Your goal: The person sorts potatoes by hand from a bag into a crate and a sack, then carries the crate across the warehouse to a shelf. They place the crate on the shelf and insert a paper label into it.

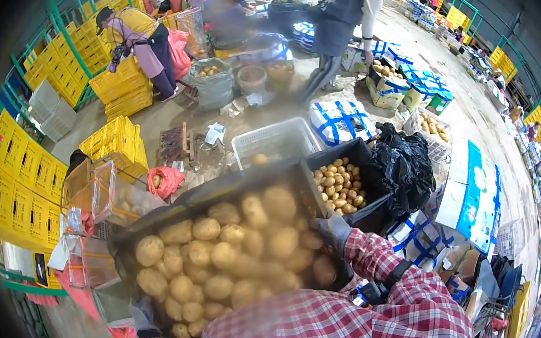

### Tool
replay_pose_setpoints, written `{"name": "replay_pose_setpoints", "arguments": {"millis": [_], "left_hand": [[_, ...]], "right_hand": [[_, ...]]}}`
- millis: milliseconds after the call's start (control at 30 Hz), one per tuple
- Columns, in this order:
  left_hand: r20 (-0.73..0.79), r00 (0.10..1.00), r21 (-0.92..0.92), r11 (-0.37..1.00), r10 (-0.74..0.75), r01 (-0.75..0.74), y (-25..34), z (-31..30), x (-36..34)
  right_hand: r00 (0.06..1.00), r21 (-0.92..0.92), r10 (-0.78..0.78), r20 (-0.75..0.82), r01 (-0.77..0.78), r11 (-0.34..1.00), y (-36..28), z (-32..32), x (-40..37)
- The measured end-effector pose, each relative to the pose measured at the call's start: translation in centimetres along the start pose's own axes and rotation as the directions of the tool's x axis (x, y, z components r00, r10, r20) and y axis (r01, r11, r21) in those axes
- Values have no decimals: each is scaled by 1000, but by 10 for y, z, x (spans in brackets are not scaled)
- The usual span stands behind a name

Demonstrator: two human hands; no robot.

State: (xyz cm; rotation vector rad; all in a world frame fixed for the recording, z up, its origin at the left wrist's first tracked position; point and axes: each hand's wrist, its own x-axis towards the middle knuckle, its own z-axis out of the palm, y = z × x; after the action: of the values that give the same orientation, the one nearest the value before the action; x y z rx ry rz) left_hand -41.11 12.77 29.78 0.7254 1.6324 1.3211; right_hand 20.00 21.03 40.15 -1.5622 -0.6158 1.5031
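A large dark crate [140,222] full of potatoes [212,251] is tilted in front of my body. My right hand [334,231], in a grey glove, is closed on its right edge near the far corner. My left hand [142,315], also gloved, is at the crate's near left side, partly hidden by it; its fingers do not show clearly. Beyond the right side stands a second dark crate [379,178] with smaller potatoes [340,185]. Behind the large crate is a white basket [279,145] with a few potatoes.
Stacked yellow crates [18,179] stand at left. A person [137,41] bends over yellow crates; another person [344,27] stands beyond the white basket. A black bag [403,164] and a blue-and-white box [474,193] are at right. A red bag [165,181] lies on the floor.
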Motion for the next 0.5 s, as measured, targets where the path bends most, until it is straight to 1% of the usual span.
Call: {"name": "replay_pose_setpoints", "arguments": {"millis": [33, 67, 100, 133, 167, 200, 233, 267, 300, 333, 367, 400, 433, 467, 500], "left_hand": [[-56, 997, -45, 998, -49, 46, -8, -7, -10], [-127, 992, -27, 1000, -3, 0, -1, 1, -32], [-219, 976, 104, 995, 7, 16, 14, 12, -56], [-306, 951, 229, 972, 28, 45, 29, 21, -80], [-305, 949, 395, 917, 78, 52, 10, -1, -86], [-302, 945, 554, 830, 128, 65, -8, -21, -93], [-299, 938, 689, 720, 177, 84, -29, -44, -99], [-240, 948, 684, 729, 209, 12, -66, -77, -98], [-266, 964, 513, 846, 1, 141, -48, -63, -127], [-280, 937, 333, 894, -208, 298, -23, -45, -159], [-276, 946, 409, 869, -171, 277, -20, -49, -178], [-250, 966, 597, 776, -59, 202, -17, -49, -192], [-226, 974, 741, 654, 29, 153, -11, -47, -208], [-245, 969, 786, 592, 34, 178, -3, -46, -227], [-277, 946, 728, 679, 168, 93, -10, -52, -239]], "right_hand": [[1000, -4, -13, 9, 13, 1000, 0, 5, 0], [999, -9, -28, 18, 28, 1000, 0, 14, 2], [999, -12, -42, 26, 42, 999, -1, 18, 1], [996, -64, -79, 49, 82, 995, 8, 17, 9], [991, -115, -112, 76, 120, 986, 23, 12, 24], [984, -168, -141, 108, 158, 973, 33, 11, 29], [984, -258, -117, 134, 148, 955, 33, 14, 26], [983, -346, -91, 157, 141, 928, 29, 16, 24], [979, -437, -56, 196, 138, 889, 25, 25, 20], [986, -412, -12, 168, 81, 908, 16, 36, 7], [986, -396, 48, 157, 18, 918, 4, 53, -13], [971, -411, 77, 226, 23, 911, -8, 69, -30], [946, -427, 117, 302, 25, 904, -13, 79, -39], [954, -468, 116, 277, 28, 883, -14, 96, -51], [961, -508, 116, 252, 30, 861, -15, 112, -62]]}}
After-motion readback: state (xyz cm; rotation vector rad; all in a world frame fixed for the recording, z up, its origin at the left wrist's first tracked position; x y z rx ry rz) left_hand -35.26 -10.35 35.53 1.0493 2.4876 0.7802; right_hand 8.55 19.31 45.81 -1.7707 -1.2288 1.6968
